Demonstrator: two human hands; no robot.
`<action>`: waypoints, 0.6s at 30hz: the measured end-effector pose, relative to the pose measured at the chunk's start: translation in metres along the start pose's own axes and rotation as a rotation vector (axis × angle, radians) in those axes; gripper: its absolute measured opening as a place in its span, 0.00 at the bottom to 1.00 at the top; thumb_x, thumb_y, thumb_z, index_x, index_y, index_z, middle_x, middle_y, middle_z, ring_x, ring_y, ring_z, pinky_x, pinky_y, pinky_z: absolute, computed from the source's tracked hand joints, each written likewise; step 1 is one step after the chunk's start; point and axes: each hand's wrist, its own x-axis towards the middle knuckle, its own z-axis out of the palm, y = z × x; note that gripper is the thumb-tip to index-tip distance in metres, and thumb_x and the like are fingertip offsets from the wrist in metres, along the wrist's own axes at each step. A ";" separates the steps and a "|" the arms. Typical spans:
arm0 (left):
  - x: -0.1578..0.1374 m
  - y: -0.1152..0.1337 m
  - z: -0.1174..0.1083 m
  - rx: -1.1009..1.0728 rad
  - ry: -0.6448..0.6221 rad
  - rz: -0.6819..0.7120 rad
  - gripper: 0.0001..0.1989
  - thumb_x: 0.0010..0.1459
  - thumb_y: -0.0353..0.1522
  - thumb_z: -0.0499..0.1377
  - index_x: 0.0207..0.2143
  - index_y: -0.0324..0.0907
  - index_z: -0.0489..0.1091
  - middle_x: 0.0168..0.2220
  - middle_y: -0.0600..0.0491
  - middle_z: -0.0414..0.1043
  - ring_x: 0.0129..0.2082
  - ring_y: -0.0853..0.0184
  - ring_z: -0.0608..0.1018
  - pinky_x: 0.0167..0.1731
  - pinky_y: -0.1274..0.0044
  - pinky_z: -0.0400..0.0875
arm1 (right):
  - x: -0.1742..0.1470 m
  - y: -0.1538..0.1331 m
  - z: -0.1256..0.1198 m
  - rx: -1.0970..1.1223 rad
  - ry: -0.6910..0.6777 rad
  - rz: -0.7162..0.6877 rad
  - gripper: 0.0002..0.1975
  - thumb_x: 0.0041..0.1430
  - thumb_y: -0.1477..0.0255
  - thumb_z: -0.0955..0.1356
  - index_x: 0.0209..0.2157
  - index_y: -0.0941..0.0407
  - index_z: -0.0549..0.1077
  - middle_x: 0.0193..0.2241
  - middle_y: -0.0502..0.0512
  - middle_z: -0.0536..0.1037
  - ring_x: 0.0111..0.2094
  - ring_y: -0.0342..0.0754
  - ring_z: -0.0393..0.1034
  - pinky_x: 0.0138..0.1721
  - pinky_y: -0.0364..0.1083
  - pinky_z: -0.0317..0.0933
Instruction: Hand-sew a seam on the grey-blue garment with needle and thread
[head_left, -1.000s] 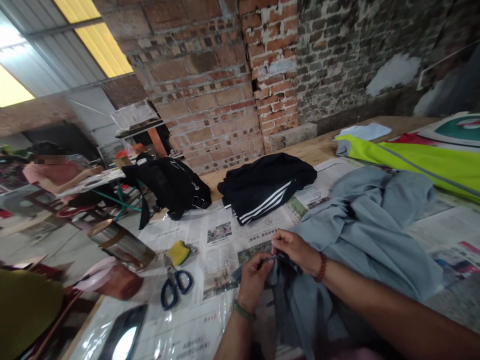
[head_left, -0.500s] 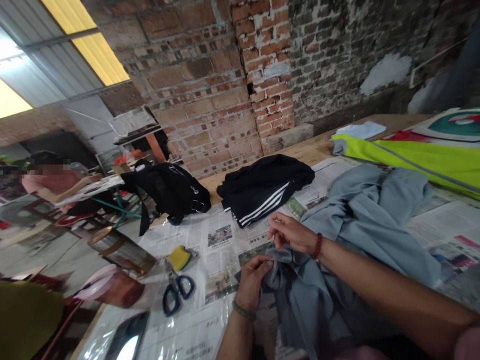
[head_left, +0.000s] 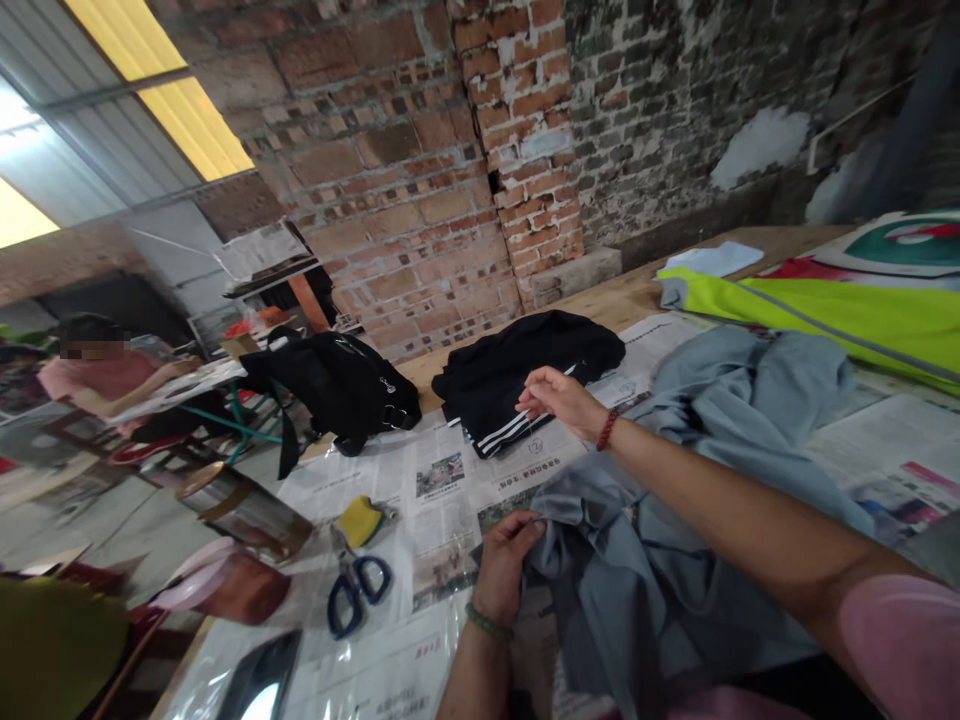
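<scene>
My left hand [head_left: 507, 556], a green bracelet at its wrist, pinches the edge of a bunched grey cloth [head_left: 600, 545] between thumb and fingers. The cloth spreads rightward over the newspaper and hangs toward me. Raised above it, my right hand [head_left: 561, 400] has its fingertips drawn together in front of the black clothing [head_left: 529, 365] with white stripes. Whatever those fingers hold is too small to make out. A dark red bead bracelet circles that wrist. Left of my left hand lie scissors [head_left: 358, 592] with dark blue handles, against a yellow sponge [head_left: 361, 520].
Newspaper [head_left: 442, 530] under clear plastic covers the table. A phone [head_left: 260, 675], a pink-lidded container [head_left: 240, 585], a metal flask [head_left: 244, 508] and a black bag [head_left: 337, 390] stand or lie leftward. At right are a yellow-green garment [head_left: 817, 315] and an iron [head_left: 900, 245]. A person [head_left: 112, 380] sits at another table.
My right hand has risen away from the grey cloth, up and slightly left, to in front of the black clothing. My left hand keeps its pinch in nearly the same place.
</scene>
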 end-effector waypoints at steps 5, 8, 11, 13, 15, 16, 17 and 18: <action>-0.002 0.004 0.001 0.012 0.015 0.013 0.10 0.37 0.33 0.67 0.24 0.38 0.74 0.20 0.56 0.72 0.19 0.74 0.70 0.22 0.82 0.63 | -0.006 0.006 0.001 -0.057 0.033 -0.038 0.03 0.53 0.72 0.62 0.31 0.56 0.62 0.24 0.47 0.72 0.27 0.42 0.72 0.27 0.41 0.64; -0.004 0.007 0.002 0.007 0.039 0.023 0.09 0.37 0.33 0.67 0.24 0.38 0.74 0.19 0.57 0.71 0.19 0.74 0.70 0.22 0.83 0.63 | -0.034 0.021 0.006 -0.209 -0.010 -0.023 0.04 0.54 0.71 0.61 0.32 0.56 0.63 0.23 0.47 0.70 0.24 0.40 0.70 0.25 0.39 0.63; -0.006 0.009 0.004 0.011 0.045 0.032 0.09 0.38 0.34 0.66 0.23 0.39 0.74 0.19 0.57 0.71 0.19 0.74 0.69 0.22 0.82 0.62 | -0.071 0.044 0.006 -0.356 -0.103 0.027 0.05 0.55 0.70 0.60 0.33 0.55 0.63 0.25 0.46 0.70 0.21 0.38 0.68 0.23 0.39 0.61; -0.006 0.009 0.004 0.083 0.041 0.066 0.08 0.41 0.35 0.65 0.23 0.39 0.73 0.19 0.57 0.70 0.19 0.73 0.68 0.21 0.82 0.62 | -0.090 0.059 -0.001 -0.439 -0.145 0.058 0.05 0.56 0.70 0.58 0.33 0.55 0.63 0.26 0.46 0.69 0.18 0.38 0.65 0.20 0.38 0.58; -0.006 0.010 0.003 0.256 0.039 0.147 0.07 0.43 0.35 0.63 0.22 0.39 0.74 0.19 0.56 0.70 0.20 0.72 0.69 0.21 0.81 0.62 | -0.101 0.071 -0.009 -0.537 -0.143 0.060 0.05 0.56 0.71 0.58 0.32 0.55 0.63 0.25 0.45 0.69 0.17 0.37 0.63 0.21 0.39 0.57; -0.006 0.010 0.002 0.366 0.034 0.200 0.06 0.44 0.34 0.62 0.22 0.40 0.74 0.20 0.56 0.71 0.21 0.71 0.69 0.22 0.80 0.62 | -0.103 0.074 -0.013 -0.585 -0.130 0.057 0.05 0.56 0.71 0.57 0.32 0.55 0.63 0.24 0.45 0.69 0.17 0.37 0.63 0.21 0.39 0.57; -0.007 0.010 0.001 0.453 0.027 0.239 0.05 0.44 0.33 0.62 0.23 0.40 0.75 0.21 0.55 0.71 0.22 0.70 0.70 0.24 0.80 0.63 | -0.103 0.076 -0.016 -0.624 -0.121 0.053 0.06 0.57 0.71 0.57 0.31 0.55 0.63 0.23 0.45 0.68 0.17 0.38 0.62 0.22 0.39 0.57; -0.007 0.011 -0.001 0.537 0.017 0.277 0.04 0.44 0.31 0.61 0.23 0.41 0.75 0.22 0.55 0.73 0.24 0.69 0.71 0.26 0.79 0.64 | -0.102 0.076 -0.019 -0.659 -0.111 0.047 0.06 0.57 0.72 0.57 0.32 0.55 0.63 0.23 0.45 0.68 0.17 0.38 0.62 0.23 0.39 0.57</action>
